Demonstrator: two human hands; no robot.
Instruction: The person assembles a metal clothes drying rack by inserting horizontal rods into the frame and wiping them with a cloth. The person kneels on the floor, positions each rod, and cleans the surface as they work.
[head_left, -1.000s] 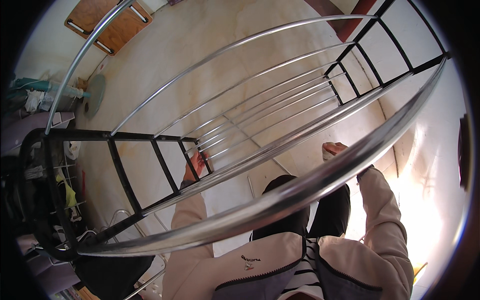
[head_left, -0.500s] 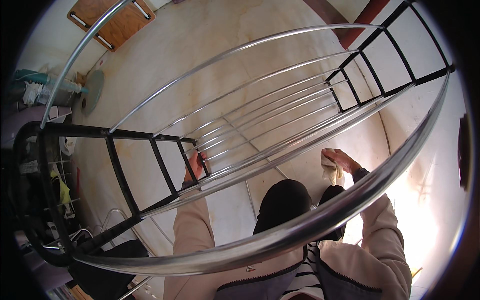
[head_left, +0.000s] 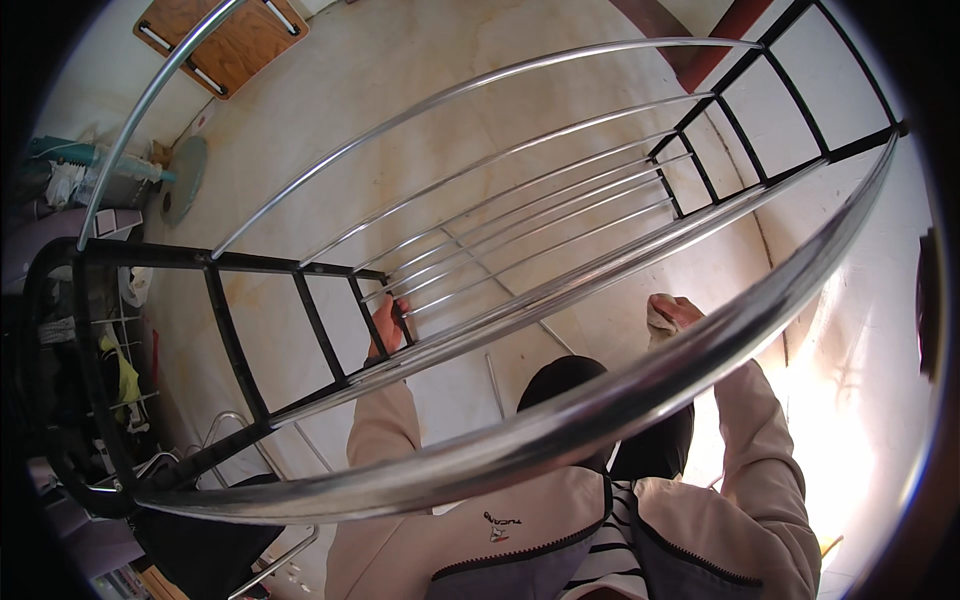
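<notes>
A tall rack with chrome bars (head_left: 490, 155) and black ladder-like side frames (head_left: 232, 340) rises close in front of me and spans most of the view. My left hand (head_left: 385, 325) is closed around the left black frame, low down at its far end; the bars hide part of its fingers. To the right of the rack, my right hand (head_left: 677, 311) grips a crumpled off-white cloth (head_left: 657, 325). The thick near chrome rail partly hides that cloth and the wrist, and the cloth is apart from the bars.
A small wooden folding table (head_left: 222, 45) leans at the far left wall. Bags and a wire shelf (head_left: 125, 345) crowd the left side. A black-seated chair or stool (head_left: 215, 535) stands at lower left. Red metal legs (head_left: 690, 50) show at the far right.
The rack has shifted slightly in view, its near rail now higher and covering more of the right wrist and cloth. My left hand keeps its hold on the frame.
</notes>
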